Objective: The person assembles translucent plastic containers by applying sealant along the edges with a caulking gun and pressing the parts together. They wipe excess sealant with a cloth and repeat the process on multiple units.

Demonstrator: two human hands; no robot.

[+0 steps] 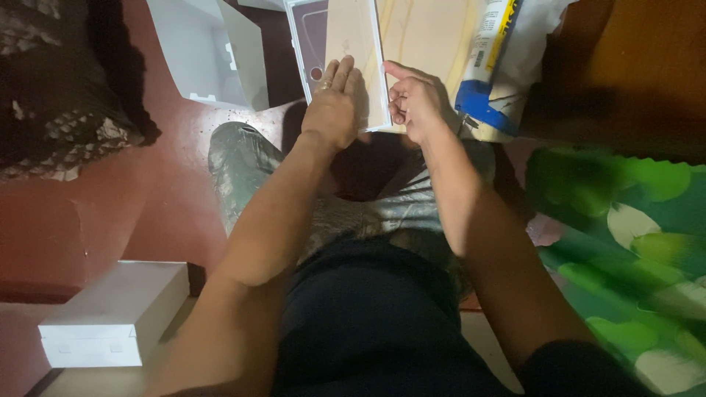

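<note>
Red floor beneath: left hand [332,106] presses flat, fingers extended, on a beige panel [357,51]. Right hand [415,103], fingers curled, pinches its edge; pressing appears underway.

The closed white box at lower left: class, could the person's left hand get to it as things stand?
Probably yes. The left hand lies flat on the gold panel, holding nothing, and the white box sits on that same side with only bare floor between them.

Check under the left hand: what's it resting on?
The left hand lies flat on a pale gold slab seated in a white tray. The slab's near part is covered by the hand.
</note>
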